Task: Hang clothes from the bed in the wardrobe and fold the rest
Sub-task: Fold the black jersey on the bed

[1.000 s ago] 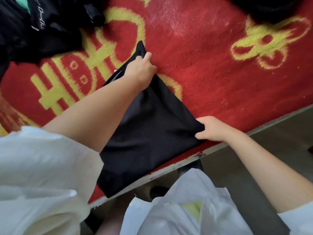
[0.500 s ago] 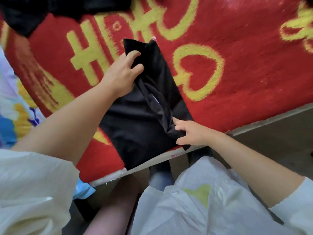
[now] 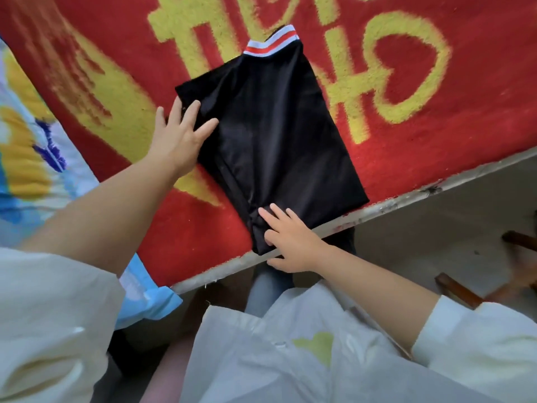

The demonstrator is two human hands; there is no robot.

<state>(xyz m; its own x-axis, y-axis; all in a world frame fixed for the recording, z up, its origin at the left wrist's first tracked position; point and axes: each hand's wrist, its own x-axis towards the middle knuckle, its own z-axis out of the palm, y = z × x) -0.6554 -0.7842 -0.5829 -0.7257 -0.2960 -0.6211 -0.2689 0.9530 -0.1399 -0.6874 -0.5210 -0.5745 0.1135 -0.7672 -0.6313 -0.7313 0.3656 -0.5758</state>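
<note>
Black fabric of a folded garment (image 3: 273,135) is lying on the red-and-yellow bed cover (image 3: 436,91), its near corner reaching the pale bed edge (image 3: 406,203) and its striped red-and-white collar (image 3: 271,43) pointing away from the person. Both sides appear turned in, giving a long, narrow panel, so the step in hand is judged to be the flattening of a lengthwise fold in the folding part of the task.

The left hand (image 3: 180,135) is resting on the garment's far left corner with fingers straight and spread, partly on cloth and partly on the cover. The right hand (image 3: 290,242) is pressing the near end, where the cloth is bunching into creases; its fingers are straight and slightly apart, and nothing is being pinched.

A pale blue patterned quilt (image 3: 26,158) is lying at the left of the bed, and a wooden frame (image 3: 494,286) is standing on the floor at right; no wardrobe is showing.

The next move probably calls for smoothing the bunched near end, then bringing that end up towards the collar in a crosswise fold while one hand is steadying the panel.
</note>
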